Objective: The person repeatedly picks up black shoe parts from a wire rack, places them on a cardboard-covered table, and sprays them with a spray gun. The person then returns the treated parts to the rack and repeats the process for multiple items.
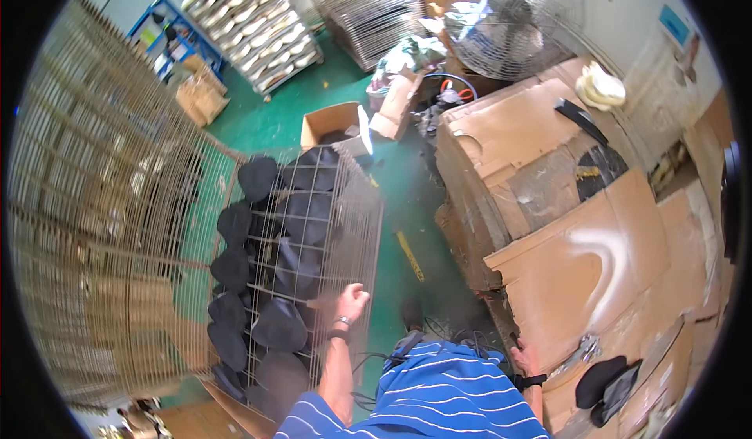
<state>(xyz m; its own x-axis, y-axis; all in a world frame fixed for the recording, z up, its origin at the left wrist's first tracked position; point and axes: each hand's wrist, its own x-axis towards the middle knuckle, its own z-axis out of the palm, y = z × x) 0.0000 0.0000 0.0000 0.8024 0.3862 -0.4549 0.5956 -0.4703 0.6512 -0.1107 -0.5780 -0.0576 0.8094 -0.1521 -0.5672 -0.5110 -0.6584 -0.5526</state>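
Observation:
My left hand (354,302) is closed at the right edge of a wire rack (356,227), its fingers curled over the wires. Black, rounded, pad-like pieces (280,325) lie in two rows on the rack's wire shelf, left of this hand. My right hand (526,358) rests by the near left edge of a cardboard-covered table (580,282), fingers apart, with nothing seen in it. Beside it on the cardboard lies a small shiny metal tool (586,348). Farther right are two black pieces (607,388), similar in colour to those on the rack.
Tall wire shelving (117,204) rises on the left. An open cardboard box (333,126) stands on the green floor beyond the rack. A large fan (513,24) is behind the table. Farther back stands a rack of pale pieces (254,32). Cables (462,336) hang near my waist.

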